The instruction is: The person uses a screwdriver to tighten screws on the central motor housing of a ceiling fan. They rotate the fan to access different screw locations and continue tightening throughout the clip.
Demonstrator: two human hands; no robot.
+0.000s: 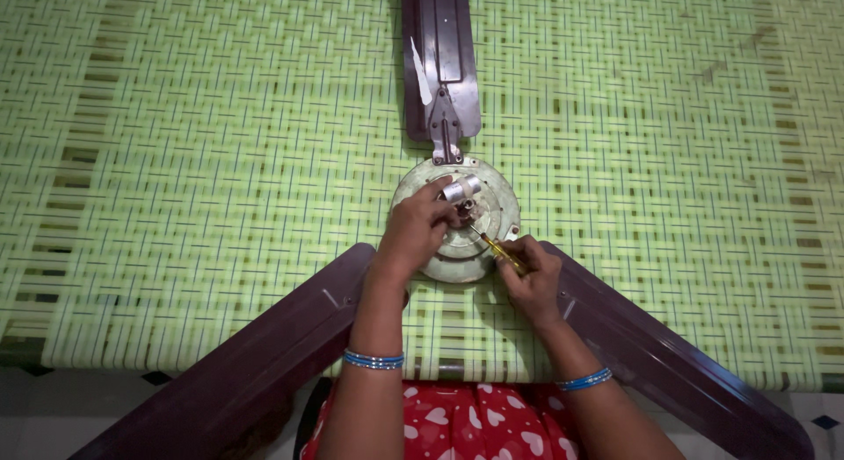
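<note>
Ceiling fan laid flat on a green woven mat (193, 161), three dark maroon blades (440, 65) radiating from a round, pale metal motor housing (492, 201). The left hand (413, 231) pinches a small silvery cylinder (461, 189) at the hub, fingers closed around it. The right hand (530, 271) grips a thin yellow-handled screwdriver (499, 247), its tip angled into the hub centre (the exact contact point is too small to tell). The step in hand appears to be working a fastener at the hub; the next move likely calls for steady downward pressure and a firm hold on the cylinder. Housing: dull, worn, concentrically ridged. Blades: smooth, glossy.
</note>
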